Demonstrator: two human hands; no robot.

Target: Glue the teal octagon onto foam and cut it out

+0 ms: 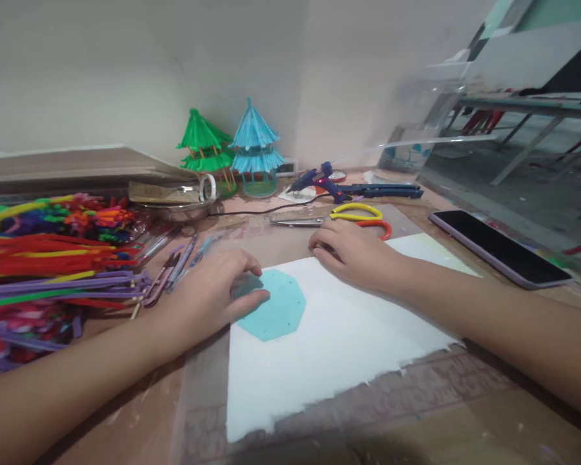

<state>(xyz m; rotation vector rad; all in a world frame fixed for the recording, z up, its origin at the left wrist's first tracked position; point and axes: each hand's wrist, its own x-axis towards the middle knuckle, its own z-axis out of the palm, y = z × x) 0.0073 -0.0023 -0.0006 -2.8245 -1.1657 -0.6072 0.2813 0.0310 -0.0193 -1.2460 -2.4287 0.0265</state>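
The left hand (213,294) lies flat, fingers spread, pressing the teal octagon (274,305) onto the white sheet (329,349) — positioning it, I'd say. The right hand (353,253) lies open, empty, steadying the sheet's far edge near the scissors (339,218) — any next move needs that hold kept.

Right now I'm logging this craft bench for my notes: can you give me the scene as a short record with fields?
left hand: left hand rests on the teal octagon, fingers on its left edge
right hand: right hand lies flat on the white sheet, at its far edge
beyond the hands: scissors, glue gun
far left: pipe cleaners
back: green pagoda model, blue pagoda model
right: phone, screen dark
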